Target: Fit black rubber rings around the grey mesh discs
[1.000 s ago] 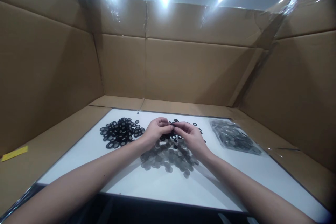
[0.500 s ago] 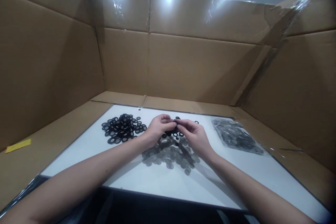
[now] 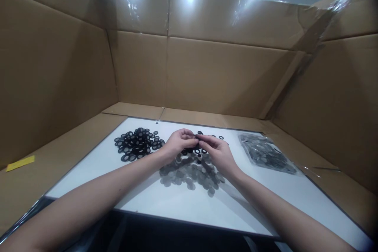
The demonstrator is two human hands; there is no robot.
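As left hand (image 3: 178, 142) and right hand (image 3: 217, 152) pinch inward, over black washers (image 3: 189, 152);

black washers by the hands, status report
Left hand and right hand meeting over black washers; grip unclear. Gray washers just below.

Tall cardboard walls (image 3: 224, 75), white board (image 3: 177, 204), yellow slip (image 3: 20, 163) on cardboard at left, plastic bag (image 3: 265, 153) of grey washers at right
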